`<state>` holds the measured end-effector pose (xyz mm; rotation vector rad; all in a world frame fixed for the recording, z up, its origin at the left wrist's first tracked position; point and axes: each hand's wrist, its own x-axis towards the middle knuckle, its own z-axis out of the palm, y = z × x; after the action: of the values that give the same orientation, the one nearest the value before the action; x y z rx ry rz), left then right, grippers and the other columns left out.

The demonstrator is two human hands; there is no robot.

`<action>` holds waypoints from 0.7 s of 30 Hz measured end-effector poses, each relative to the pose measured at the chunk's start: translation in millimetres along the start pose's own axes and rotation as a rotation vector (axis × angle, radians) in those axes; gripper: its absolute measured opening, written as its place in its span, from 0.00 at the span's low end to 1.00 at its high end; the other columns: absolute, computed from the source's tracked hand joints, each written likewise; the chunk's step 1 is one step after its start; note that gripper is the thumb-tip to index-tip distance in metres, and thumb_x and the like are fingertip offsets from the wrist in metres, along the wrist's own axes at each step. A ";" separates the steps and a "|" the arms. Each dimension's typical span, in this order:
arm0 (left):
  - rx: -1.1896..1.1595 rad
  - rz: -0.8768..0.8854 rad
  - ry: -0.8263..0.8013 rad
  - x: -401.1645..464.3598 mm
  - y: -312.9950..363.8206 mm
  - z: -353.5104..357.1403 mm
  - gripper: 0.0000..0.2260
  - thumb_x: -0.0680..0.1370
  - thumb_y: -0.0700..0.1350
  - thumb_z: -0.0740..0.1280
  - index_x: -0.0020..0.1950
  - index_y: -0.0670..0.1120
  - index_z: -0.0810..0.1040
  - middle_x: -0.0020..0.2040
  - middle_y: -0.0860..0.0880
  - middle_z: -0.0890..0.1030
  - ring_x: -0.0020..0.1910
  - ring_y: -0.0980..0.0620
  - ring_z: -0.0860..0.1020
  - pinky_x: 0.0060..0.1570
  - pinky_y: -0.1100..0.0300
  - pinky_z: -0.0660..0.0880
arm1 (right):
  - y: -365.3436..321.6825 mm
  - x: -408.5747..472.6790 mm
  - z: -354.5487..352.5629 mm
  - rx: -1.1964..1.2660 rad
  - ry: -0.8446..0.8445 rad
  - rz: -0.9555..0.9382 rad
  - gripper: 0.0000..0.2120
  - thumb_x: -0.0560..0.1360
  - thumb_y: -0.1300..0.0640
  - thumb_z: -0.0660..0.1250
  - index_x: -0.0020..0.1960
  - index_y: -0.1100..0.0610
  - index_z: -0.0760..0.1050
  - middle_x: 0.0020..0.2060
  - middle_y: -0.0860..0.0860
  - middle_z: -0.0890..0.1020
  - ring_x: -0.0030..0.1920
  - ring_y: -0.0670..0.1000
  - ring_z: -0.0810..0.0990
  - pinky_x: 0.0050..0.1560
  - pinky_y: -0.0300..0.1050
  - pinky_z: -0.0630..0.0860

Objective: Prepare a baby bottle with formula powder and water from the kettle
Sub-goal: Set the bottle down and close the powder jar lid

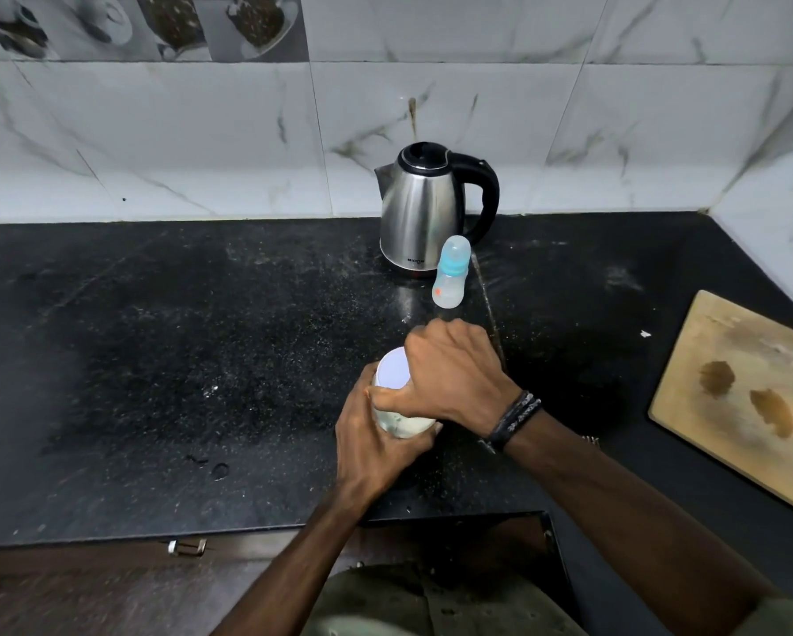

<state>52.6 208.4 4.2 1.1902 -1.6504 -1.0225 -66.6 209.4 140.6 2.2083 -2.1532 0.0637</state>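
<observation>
Fingers of the left hand (pixel 376 433) are wrapped around the lower body of a small jar (pixel 401 413) near the front edge of the black counter (pixel 156 360), pinning it down, while the right hand (pixel 454 374) is clamped over the jar's white lid (pixel 391 370) from above, thumb pressed to the near side of the rim. That split looks deliberate: one hand stops the jar turning so the other can twist, so I judge the step in hand to be unscrewing the lid to reach the pale powder that shows through the jar's wall. Whether the lid has loosened at all cannot be told. Just beyond the right knuckles, apart from them, one baby bottle (pixel 451 273) stands upright with its clear cap and blue collar on; it sits right in front of the single steel kettle (pixel 424 208), close enough that the two may touch at the base. Keeping bottle and kettle together near the wall likely leaves the front free for handling the jar and puts the water within short reach later. The kettle's lid is down and its black handle points right. Off to the right, well apart, one wooden board (pixel 743 387) with two brown stains lies at the counter's edge. A dark band (pixel 516 415) circles the right wrist. No scoop is in view.
</observation>
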 end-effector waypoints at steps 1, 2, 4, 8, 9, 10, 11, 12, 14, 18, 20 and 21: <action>0.001 -0.006 -0.003 1.0 0.1 -1.3 0.40 0.57 0.58 0.84 0.64 0.72 0.68 0.56 0.63 0.81 0.57 0.65 0.80 0.56 0.55 0.81 | -2.0 -0.9 1.0 -0.009 -0.008 0.008 0.30 0.68 0.27 0.63 0.41 0.56 0.74 0.44 0.57 0.83 0.44 0.60 0.82 0.40 0.47 0.66; 0.006 -0.011 -0.017 2.2 -1.2 -2.7 0.41 0.57 0.57 0.84 0.65 0.72 0.69 0.56 0.61 0.82 0.57 0.63 0.81 0.57 0.53 0.82 | -1.9 -1.9 1.1 -0.021 -0.030 0.001 0.31 0.69 0.26 0.61 0.42 0.56 0.76 0.44 0.57 0.83 0.44 0.60 0.82 0.40 0.47 0.66; 0.012 -0.015 -0.057 5.3 -7.2 -6.2 0.41 0.58 0.54 0.86 0.67 0.66 0.72 0.59 0.58 0.83 0.60 0.57 0.82 0.58 0.48 0.81 | 4.3 -1.9 -3.4 -0.032 -0.096 -0.062 0.34 0.71 0.25 0.59 0.46 0.57 0.78 0.47 0.58 0.83 0.46 0.60 0.82 0.41 0.48 0.67; -0.016 -0.064 -0.107 13.4 -13.4 -11.4 0.46 0.57 0.55 0.86 0.73 0.53 0.73 0.63 0.54 0.83 0.64 0.55 0.81 0.62 0.46 0.80 | 20.6 5.5 -16.2 0.048 -0.289 -0.248 0.34 0.70 0.31 0.67 0.70 0.48 0.68 0.56 0.56 0.73 0.48 0.60 0.80 0.46 0.50 0.72; -0.017 -0.066 -0.105 15.2 -13.4 -12.4 0.46 0.56 0.55 0.86 0.73 0.52 0.73 0.63 0.53 0.83 0.64 0.55 0.81 0.63 0.47 0.79 | 21.9 8.2 -15.7 0.052 -0.299 -0.284 0.34 0.70 0.34 0.69 0.71 0.45 0.66 0.56 0.56 0.72 0.47 0.59 0.79 0.47 0.50 0.74; -0.022 -0.065 -0.104 16.7 -12.5 -13.1 0.46 0.56 0.55 0.85 0.73 0.52 0.73 0.63 0.53 0.83 0.64 0.55 0.81 0.63 0.47 0.79 | 22.0 10.0 -14.4 0.055 -0.289 -0.306 0.33 0.69 0.35 0.70 0.70 0.43 0.66 0.54 0.54 0.72 0.46 0.58 0.79 0.48 0.51 0.75; -0.032 -0.065 -0.099 18.0 -12.4 -13.7 0.47 0.56 0.55 0.85 0.73 0.51 0.73 0.63 0.52 0.83 0.64 0.54 0.81 0.63 0.47 0.79 | 21.4 11.6 -12.6 0.059 -0.272 -0.313 0.32 0.69 0.36 0.71 0.69 0.43 0.67 0.52 0.53 0.71 0.46 0.57 0.78 0.48 0.51 0.75; -0.040 -0.068 -0.096 18.7 -12.5 -14.1 0.47 0.56 0.54 0.86 0.73 0.51 0.73 0.63 0.51 0.83 0.63 0.53 0.81 0.63 0.46 0.80 | 21.0 12.9 -10.7 0.063 -0.256 -0.309 0.32 0.67 0.35 0.71 0.68 0.43 0.68 0.50 0.51 0.70 0.47 0.57 0.77 0.47 0.50 0.74; -0.049 -0.072 -0.085 17.7 -14.0 -14.0 0.46 0.56 0.52 0.87 0.72 0.50 0.74 0.61 0.51 0.84 0.61 0.51 0.82 0.60 0.44 0.80 | 20.1 15.7 -5.7 0.064 -0.234 -0.284 0.33 0.64 0.33 0.72 0.66 0.44 0.70 0.48 0.49 0.68 0.47 0.56 0.77 0.45 0.49 0.71; -0.032 -0.039 -0.043 15.7 -9.5 -13.3 0.42 0.58 0.50 0.87 0.68 0.61 0.74 0.58 0.51 0.84 0.57 0.49 0.83 0.55 0.43 0.82 | 16.0 15.8 3.1 0.051 -0.127 -0.221 0.34 0.63 0.31 0.71 0.60 0.51 0.73 0.51 0.53 0.74 0.46 0.58 0.78 0.43 0.48 0.66; -0.025 -0.019 -0.004 16.5 -3.9 -13.1 0.39 0.59 0.49 0.86 0.64 0.67 0.73 0.56 0.53 0.84 0.55 0.51 0.84 0.53 0.46 0.82 | 10.2 14.1 6.9 0.056 -0.020 -0.167 0.34 0.64 0.29 0.69 0.56 0.56 0.74 0.50 0.55 0.77 0.46 0.59 0.79 0.42 0.48 0.68; -0.018 -0.013 0.024 17.2 -0.6 -12.2 0.38 0.59 0.50 0.85 0.63 0.68 0.73 0.56 0.54 0.84 0.55 0.52 0.83 0.53 0.46 0.82 | 7.0 14.0 9.8 0.073 0.031 -0.107 0.35 0.65 0.28 0.68 0.54 0.58 0.74 0.49 0.56 0.78 0.47 0.60 0.80 0.42 0.48 0.69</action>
<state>60.8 190.0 10.4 1.1987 -1.6137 -1.0248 -73.4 194.7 131.8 2.3416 -2.0446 0.1725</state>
